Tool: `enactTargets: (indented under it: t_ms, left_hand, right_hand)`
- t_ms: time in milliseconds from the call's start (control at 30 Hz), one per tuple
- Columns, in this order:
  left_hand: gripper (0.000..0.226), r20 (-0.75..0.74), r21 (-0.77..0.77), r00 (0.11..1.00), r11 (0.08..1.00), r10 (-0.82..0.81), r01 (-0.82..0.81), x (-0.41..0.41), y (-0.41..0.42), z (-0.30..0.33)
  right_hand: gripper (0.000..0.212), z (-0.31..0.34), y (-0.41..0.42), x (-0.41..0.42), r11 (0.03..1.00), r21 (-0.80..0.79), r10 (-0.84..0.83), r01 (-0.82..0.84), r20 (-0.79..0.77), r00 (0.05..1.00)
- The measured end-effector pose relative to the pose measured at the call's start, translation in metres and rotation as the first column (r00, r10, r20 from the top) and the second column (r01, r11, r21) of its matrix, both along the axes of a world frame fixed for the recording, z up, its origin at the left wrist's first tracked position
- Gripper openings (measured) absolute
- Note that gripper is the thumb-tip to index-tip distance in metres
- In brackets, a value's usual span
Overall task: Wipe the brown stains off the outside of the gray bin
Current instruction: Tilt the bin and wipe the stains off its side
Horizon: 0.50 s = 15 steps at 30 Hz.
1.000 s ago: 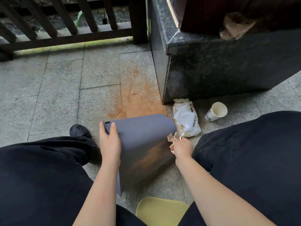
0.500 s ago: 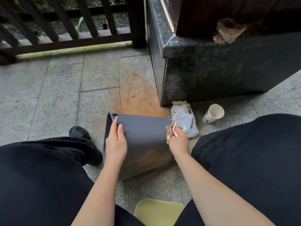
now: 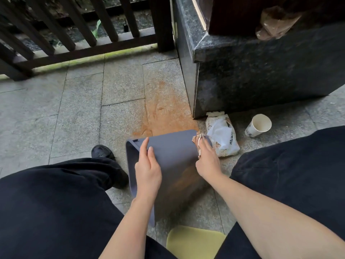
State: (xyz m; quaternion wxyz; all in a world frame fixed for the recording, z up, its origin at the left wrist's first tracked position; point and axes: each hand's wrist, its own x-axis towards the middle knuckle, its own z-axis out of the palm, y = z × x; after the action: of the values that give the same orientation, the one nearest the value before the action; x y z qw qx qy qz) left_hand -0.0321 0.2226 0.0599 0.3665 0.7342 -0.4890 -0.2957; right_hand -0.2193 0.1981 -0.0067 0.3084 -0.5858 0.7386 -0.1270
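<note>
The gray bin lies tipped on the stone floor between my knees, its open rim to the left. A brown stain streaks its upper side near the right edge. My left hand rests on the bin's top with straight fingers near the rim. My right hand grips a crumpled, brown-soiled wipe and presses it against the bin's far right corner.
A white wipes packet lies just right of the bin, a paper cup on its side beyond it. A dark granite plinth stands behind, a wooden railing at the back left. An orange floor stain and a yellow stool are nearby.
My right hand has slid the wipe up the bin's right side to its far corner. The bin has turned a little, showing more of its rim, and my left hand shifted onto its top.
</note>
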Motion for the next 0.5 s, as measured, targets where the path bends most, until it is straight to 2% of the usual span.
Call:
enactTargets:
  t_ms: [100, 167, 233, 333, 433, 500]
  left_hand:
    - [0.039, -0.013, -0.032, 1.000, 0.999, 0.023, -0.024, 0.003, -0.007, -0.001]
    - [0.042, -0.047, -0.040, 0.998, 0.998, 0.042, -0.044, 0.005, -0.010, -0.002]
    - [0.046, -0.091, -0.032, 0.995, 0.998, 0.052, -0.055, 0.006, -0.011, -0.003]
    - [0.051, -0.116, -0.028, 0.992, 0.998, 0.052, -0.056, 0.005, -0.012, -0.002]
    - [0.044, -0.088, -0.023, 0.994, 0.998, 0.057, -0.059, 0.008, -0.015, -0.005]
    - [0.037, -0.064, -0.020, 0.995, 0.996, 0.081, -0.082, 0.013, -0.015, -0.006]
  right_hand:
    - [0.094, 0.023, 0.011, 0.032, 0.980, -0.148, 0.155, -0.132, 0.158, 0.975]
    - [0.095, 0.040, 0.020, 0.061, 0.922, -0.281, 0.333, -0.266, 0.223, 0.916]
    - [0.090, 0.049, 0.034, 0.085, 0.875, -0.351, 0.432, -0.333, 0.256, 0.865]
    - [0.083, 0.048, 0.040, 0.091, 0.824, -0.423, 0.482, -0.377, 0.174, 0.858]
    - [0.084, 0.037, 0.027, 0.077, 0.749, -0.471, 0.546, -0.466, 0.042, 0.837]
    - [0.081, 0.026, 0.016, 0.069, 0.744, -0.464, 0.535, -0.481, -0.017, 0.845]
